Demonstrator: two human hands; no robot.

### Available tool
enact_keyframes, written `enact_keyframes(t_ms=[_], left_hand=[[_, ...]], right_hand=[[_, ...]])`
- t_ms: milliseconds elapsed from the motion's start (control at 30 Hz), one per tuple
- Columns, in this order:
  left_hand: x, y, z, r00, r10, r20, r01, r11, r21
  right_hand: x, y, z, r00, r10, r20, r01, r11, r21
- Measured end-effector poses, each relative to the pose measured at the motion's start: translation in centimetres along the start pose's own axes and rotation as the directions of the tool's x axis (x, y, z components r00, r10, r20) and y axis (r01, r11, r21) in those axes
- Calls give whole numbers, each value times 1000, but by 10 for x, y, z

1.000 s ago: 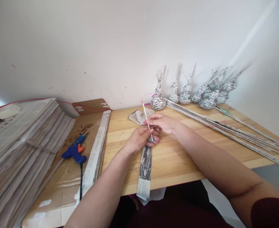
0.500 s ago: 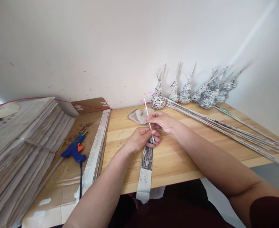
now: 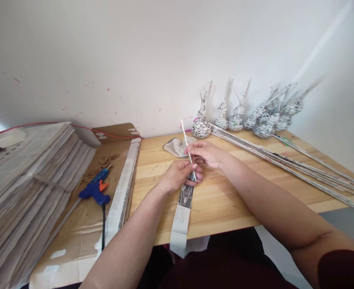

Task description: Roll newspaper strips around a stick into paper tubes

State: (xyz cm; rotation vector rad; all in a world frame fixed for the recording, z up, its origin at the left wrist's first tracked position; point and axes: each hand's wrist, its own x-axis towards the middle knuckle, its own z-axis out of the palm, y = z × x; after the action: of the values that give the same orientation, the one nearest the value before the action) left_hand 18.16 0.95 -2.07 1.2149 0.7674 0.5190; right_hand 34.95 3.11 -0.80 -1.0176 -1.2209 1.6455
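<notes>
A strip of newspaper hangs over the table's front edge, and its upper end is rolled into a thin paper tube that points up and away from me. My left hand is closed around the lower part of the roll, where flat strip and tube meet. Higher up, my right hand pinches the tube between thumb and fingers. Some fingers overlap, so the exact grip is partly hidden. Just behind the tube lies a crumpled grey cloth.
Woven paper figures stand along the wall. Long paper tubes lie across the right side. On the left are a blue glue gun on cardboard, a stack of newspaper strips and a tall paper pile.
The tube's tip reaches slightly farther up and left. The flat strip has drawn up a little, and its hanging end has swung left. Both hands keep nearly the same place.
</notes>
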Motion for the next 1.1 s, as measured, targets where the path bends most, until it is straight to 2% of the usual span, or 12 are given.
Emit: enact_keyframes(t_ms=[100,300,500,667,733,800,867,900,967,1000,1033,1100], left_hand=[[-1,2,0,1000,5,-22,-5,1000,-11],[-1,1,1,999,-14,37,14,1000,16],[1,-2,-1,1000,7,14,-8,1000,20],[2,-6,-2,999,19,32,-21,998,60],[2,-5,-3,1000,19,19,-20,998,58],[2,-4,-3,1000,20,4,-20,999,38],[2,-2,-4,1000,24,-4,-24,1000,20],[1,-1,-4,1000,29,-8,-29,999,14],[1,-1,-4,999,38,-14,-38,999,10],[1,-1,-4,999,39,-16,-39,999,11],[1,-1,-4,999,37,-18,-37,999,13],[1,-1,-3,999,29,-14,-29,999,16]], right_hand=[[0,1,-2,996,27,84,-23,999,-41],[1,1,1,999,-13,-42,14,1000,18],[1,1,-1,999,23,44,-23,1000,-8],[2,1,8,992,-21,-123,12,997,-70],[3,2,8,974,-111,-196,75,981,-180],[6,5,3,916,-291,-277,170,905,-390],[10,9,-5,832,-478,-281,187,719,-669],[11,12,-10,814,-528,-243,149,594,-791],[15,17,-18,851,-508,-133,75,369,-926],[16,19,-21,872,-478,-104,51,299,-953],[17,20,-23,886,-455,-90,34,257,-966],[18,21,-23,886,-448,-118,-13,232,-973]])
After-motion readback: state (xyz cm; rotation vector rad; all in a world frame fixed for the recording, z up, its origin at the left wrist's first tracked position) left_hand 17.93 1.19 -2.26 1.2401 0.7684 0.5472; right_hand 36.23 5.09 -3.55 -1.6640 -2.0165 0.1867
